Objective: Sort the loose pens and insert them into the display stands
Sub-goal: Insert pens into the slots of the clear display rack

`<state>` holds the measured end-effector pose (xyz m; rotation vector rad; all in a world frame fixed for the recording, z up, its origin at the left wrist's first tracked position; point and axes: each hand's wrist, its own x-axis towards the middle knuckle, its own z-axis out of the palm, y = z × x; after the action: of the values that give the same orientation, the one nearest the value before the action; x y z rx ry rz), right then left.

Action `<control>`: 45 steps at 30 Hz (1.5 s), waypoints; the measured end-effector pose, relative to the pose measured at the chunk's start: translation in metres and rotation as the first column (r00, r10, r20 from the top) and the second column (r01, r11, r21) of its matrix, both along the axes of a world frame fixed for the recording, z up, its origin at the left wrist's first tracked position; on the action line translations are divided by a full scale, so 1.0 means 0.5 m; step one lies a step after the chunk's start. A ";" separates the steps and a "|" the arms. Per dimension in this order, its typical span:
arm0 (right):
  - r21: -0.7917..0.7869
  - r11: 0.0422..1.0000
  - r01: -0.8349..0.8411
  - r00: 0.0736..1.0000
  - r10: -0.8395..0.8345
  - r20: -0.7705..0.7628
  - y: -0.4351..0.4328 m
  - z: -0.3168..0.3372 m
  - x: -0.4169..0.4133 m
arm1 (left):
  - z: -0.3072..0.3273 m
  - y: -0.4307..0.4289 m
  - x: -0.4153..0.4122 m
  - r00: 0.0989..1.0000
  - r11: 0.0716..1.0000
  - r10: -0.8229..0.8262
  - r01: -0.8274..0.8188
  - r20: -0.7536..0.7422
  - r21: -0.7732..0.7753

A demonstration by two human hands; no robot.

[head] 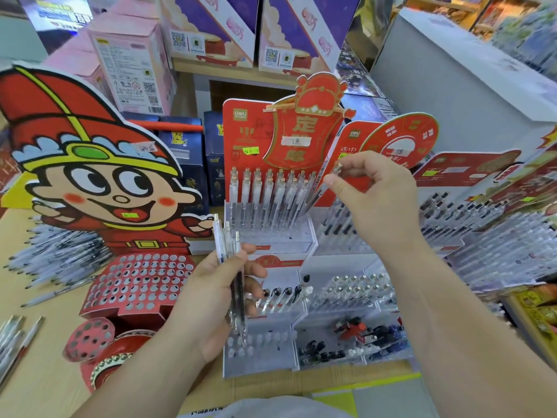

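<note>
**Pen sorting: partly done, much stock loose**

1. Near left, table edge: a few loose pens [15, 336] lie flat and unsorted.
2. Left hand [211, 303]: fingers and thumb are curled round a bundle of clear-barrelled pens [236, 285], held upright just in front of the stands. Judged to be the supply awaiting placement.
3. Tiered clear stand [259, 345], near centre: the lowest tier shows mostly open holes. The tier behind it carries a short row of dark-tipped pens [283, 294].
4. Compartment of mixed red, blue and black pens [355, 336], just right of the lowest tier.
5. Red perforated cartoon stand [138, 285], left: nearly every hole is unfilled.
6. Heap of loose pens [60, 254], farther left on the table, not yet sorted.
7. Right hand [376, 203]: thumb and forefinger pinch a single pen [316, 194] near its top. The pen is tilted, with its tip down at the right end of the upper rack.
8. Upper clear rack [271, 233], beyond: rows of gold-topped pens [271, 188] stand seated, with open holes in front of them.
9. Stands at right [482, 236]: densely filled.

Assessment: one rack is well stocked, one pen is going in, and the bundle, the heap and the cartoon stand remain.
</note>
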<state>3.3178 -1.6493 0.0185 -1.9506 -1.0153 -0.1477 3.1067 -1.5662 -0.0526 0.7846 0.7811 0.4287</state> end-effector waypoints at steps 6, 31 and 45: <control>-0.008 1.000 0.024 0.999 -0.023 0.043 0.014 0.000 0.003 | -0.004 0.004 -0.004 1.000 1.000 0.003 -0.003 0.008 0.006; -0.388 0.915 0.109 0.976 -0.024 0.218 0.044 -0.023 0.009 | -0.006 -0.006 -0.002 0.998 0.997 -0.059 0.058 0.030 0.043; -0.226 0.911 -0.344 0.863 0.212 -0.459 -0.013 -0.024 -0.147 | 0.001 -0.016 -0.019 0.964 0.959 -0.232 0.204 0.130 0.199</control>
<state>3.2444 -1.6556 0.0065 -1.9505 -1.0524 0.6123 3.0971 -1.5742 -0.0520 0.9881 0.5089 0.3601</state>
